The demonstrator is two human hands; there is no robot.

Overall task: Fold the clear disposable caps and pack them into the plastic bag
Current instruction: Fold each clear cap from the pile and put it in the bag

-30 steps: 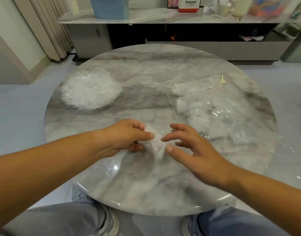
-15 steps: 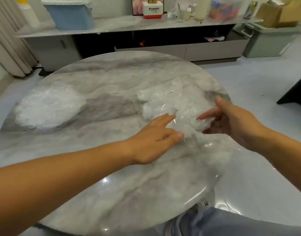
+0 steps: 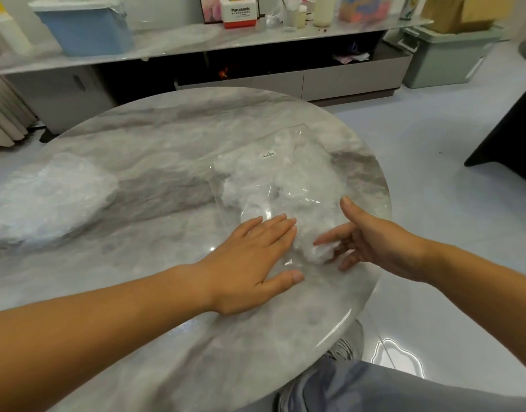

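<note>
We have carried the folded cap (image 3: 319, 251) from the middle of the marble tabletop (image 3: 166, 135), where both hands were creasing it a second ago, to the near end of the plastic bag (image 3: 285, 179). Our left hand (image 3: 252, 260) has let go and now lies flat on the bag's near edge, fingers straight and pressed together. Our right hand (image 3: 377, 245) meets the cap with the index finger above, the other fingers below and the thumb raised clear; whether it pinches or merely pushes, we cannot tell. Folding looks finished for this cap and packing begun, though a pile of loose caps (image 3: 47, 200) waits at the left.
</note>
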